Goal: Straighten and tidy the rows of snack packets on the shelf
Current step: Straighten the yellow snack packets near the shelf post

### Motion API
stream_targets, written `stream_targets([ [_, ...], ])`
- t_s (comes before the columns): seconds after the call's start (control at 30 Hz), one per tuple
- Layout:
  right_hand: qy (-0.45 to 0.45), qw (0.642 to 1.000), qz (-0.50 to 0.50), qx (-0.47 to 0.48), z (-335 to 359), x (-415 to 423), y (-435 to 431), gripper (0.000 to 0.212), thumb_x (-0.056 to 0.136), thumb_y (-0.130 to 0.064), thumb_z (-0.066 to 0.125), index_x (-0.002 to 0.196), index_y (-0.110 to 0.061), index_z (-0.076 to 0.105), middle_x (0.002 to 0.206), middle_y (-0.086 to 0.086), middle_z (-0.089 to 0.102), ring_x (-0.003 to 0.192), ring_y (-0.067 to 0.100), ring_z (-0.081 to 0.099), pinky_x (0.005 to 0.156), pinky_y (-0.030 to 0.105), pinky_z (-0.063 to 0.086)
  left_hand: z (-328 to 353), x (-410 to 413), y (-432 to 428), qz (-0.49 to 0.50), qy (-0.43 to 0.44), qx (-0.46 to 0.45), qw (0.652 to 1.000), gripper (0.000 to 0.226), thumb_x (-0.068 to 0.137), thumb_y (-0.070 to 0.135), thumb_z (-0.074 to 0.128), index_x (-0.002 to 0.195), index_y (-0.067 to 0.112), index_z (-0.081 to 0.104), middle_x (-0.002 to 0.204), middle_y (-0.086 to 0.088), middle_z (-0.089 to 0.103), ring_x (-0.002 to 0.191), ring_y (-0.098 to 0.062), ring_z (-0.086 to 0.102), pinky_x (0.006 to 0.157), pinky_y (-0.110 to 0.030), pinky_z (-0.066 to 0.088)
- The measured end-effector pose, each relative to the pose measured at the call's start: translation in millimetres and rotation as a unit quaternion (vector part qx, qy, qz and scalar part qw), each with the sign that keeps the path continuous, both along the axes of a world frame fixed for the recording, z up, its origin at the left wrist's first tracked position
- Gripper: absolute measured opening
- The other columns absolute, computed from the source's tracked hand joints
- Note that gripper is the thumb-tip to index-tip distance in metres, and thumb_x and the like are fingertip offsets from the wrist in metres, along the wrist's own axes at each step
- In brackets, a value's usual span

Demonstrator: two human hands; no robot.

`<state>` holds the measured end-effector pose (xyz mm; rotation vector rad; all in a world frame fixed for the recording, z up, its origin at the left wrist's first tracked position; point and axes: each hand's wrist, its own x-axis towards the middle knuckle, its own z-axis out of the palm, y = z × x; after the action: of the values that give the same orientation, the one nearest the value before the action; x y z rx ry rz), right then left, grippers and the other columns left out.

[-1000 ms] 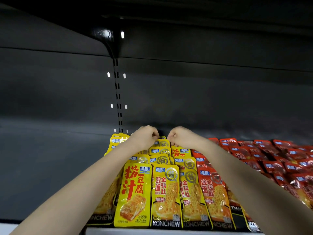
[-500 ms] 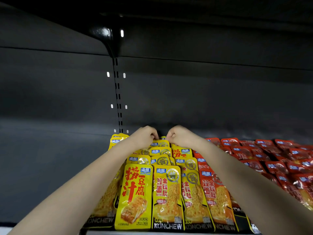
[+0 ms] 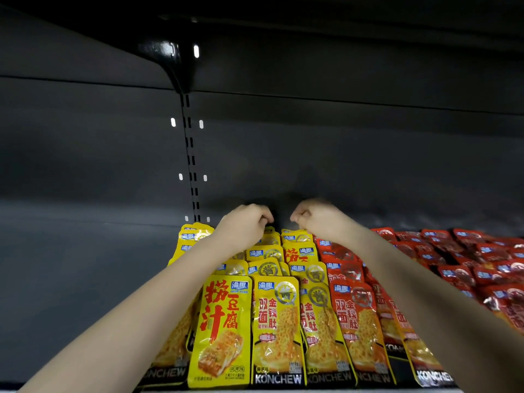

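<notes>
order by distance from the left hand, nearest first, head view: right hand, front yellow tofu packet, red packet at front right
1. right hand: just beside it, at the back of the rows.
2. yellow tofu packet: front row, straight toward the camera from the left hand.
3. red packet: front row, far right.

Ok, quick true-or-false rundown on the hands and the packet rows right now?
1. The left hand and right hand are both at the back of the yellow packets. True.
2. The red packets lie left of the yellow ones. False: they lie to the right.
3. The fingers of both hands are curled. True.
4. The two hands touch each other. False: a gap shows between them.
</notes>
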<state>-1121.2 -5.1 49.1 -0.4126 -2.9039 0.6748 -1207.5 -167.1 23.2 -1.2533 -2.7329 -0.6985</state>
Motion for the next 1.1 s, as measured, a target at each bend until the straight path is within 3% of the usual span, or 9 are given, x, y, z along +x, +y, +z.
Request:
stream_targets([
  [0.07, -0.023, 0.999, -0.003, 0.047, 5, 10, 5, 0.021, 0.097, -0.017, 0.046, 0.107, -0.013, 0.064, 0.096, -0.003, 0.059, 0.091, 0.011, 0.054, 0.058, 0.008, 0.034, 2, 6, 9, -0.009, -0.003, -0.008, 1.000, 0.030, 0.098, 0.017, 0.040, 0.113, 0.026, 0.064, 0.119, 0.004, 0.063, 0.114, -0.020, 0.052, 0.089, -0.033, 0.044],
  [0.13, -0.047, 0.996, -0.014, 0.069, 4, 17, 8, 0.024, 0.096, -0.013, 0.045, 0.107, -0.011, 0.066, 0.102, 0.000, 0.064, 0.098, 0.015, 0.059, 0.067, 0.016, 0.042, 0, 8, 19, -0.012, -0.020, -0.018, 1.000, 0.030, 0.097, 0.017, 0.041, 0.115, 0.026, 0.064, 0.121, 0.003, 0.062, 0.116, -0.021, 0.052, 0.092, -0.036, 0.045],
  [0.2, -0.054, 0.997, -0.017, 0.061, -2, 19, 9, 0.026, 0.093, -0.009, 0.044, 0.103, -0.011, 0.068, 0.106, 0.004, 0.068, 0.098, 0.018, 0.062, 0.076, 0.022, 0.044, -6, 10, 28, -0.012, -0.036, -0.037, 0.999, 0.031, 0.096, 0.018, 0.041, 0.119, 0.024, 0.062, 0.124, 0.001, 0.062, 0.118, -0.024, 0.052, 0.096, -0.038, 0.045],
  [0.4, -0.039, 0.996, -0.023, 0.075, -20, 16, 12, 0.017, 0.091, -0.016, 0.053, 0.097, -0.010, 0.068, 0.102, 0.007, 0.069, 0.095, 0.021, 0.063, 0.078, 0.026, 0.047, -15, 17, 44, 0.019, -0.002, -0.137, 0.990, 0.032, 0.096, 0.030, 0.042, 0.122, 0.019, 0.057, 0.126, -0.010, 0.059, 0.120, -0.032, 0.048, 0.097, -0.042, 0.037],
  [0.53, -0.034, 0.995, -0.014, 0.087, -24, 15, 12, 0.019, 0.090, -0.024, 0.060, 0.102, -0.010, 0.064, 0.104, 0.006, 0.067, 0.098, 0.023, 0.061, 0.080, 0.032, 0.047, -15, 17, 45, 0.032, -0.019, -0.115, 0.993, 0.030, 0.091, 0.033, 0.052, 0.118, 0.021, 0.059, 0.121, -0.006, 0.062, 0.118, -0.030, 0.050, 0.097, -0.040, 0.039],
  [0.87, 0.018, 0.999, -0.022, 0.043, -14, 23, 13, 0.016, 0.094, -0.018, 0.052, 0.099, -0.010, 0.065, 0.100, 0.006, 0.067, 0.092, 0.017, 0.061, 0.072, 0.022, 0.041, -5, 26, 31, 0.036, 0.016, 0.005, 0.999, 0.024, 0.093, 0.025, 0.053, 0.114, 0.021, 0.062, 0.116, -0.002, 0.064, 0.111, -0.025, 0.056, 0.090, -0.037, 0.047],
  [0.97, -0.014, 0.999, 0.001, 0.044, -12, 34, 10, 0.018, 0.092, -0.027, 0.057, 0.089, -0.012, 0.065, 0.090, 0.001, 0.067, 0.081, 0.013, 0.059, 0.067, 0.024, 0.041, 1, 32, 22, 0.014, 0.014, -0.028, 0.999, 0.019, 0.091, 0.032, 0.056, 0.106, 0.024, 0.067, 0.110, 0.003, 0.066, 0.109, -0.022, 0.056, 0.089, -0.035, 0.047],
  [1.1, -0.059, 0.997, 0.019, 0.048, -14, 42, 4, 0.022, 0.089, -0.034, 0.063, 0.095, -0.013, 0.067, 0.093, -0.004, 0.064, 0.089, 0.011, 0.058, 0.071, 0.026, 0.043, -2, 42, 21, -0.002, 0.029, -0.080, 0.996, 0.023, 0.090, 0.039, 0.058, 0.106, 0.025, 0.067, 0.116, 0.000, 0.059, 0.118, -0.023, 0.043, 0.098, -0.037, 0.039],
])
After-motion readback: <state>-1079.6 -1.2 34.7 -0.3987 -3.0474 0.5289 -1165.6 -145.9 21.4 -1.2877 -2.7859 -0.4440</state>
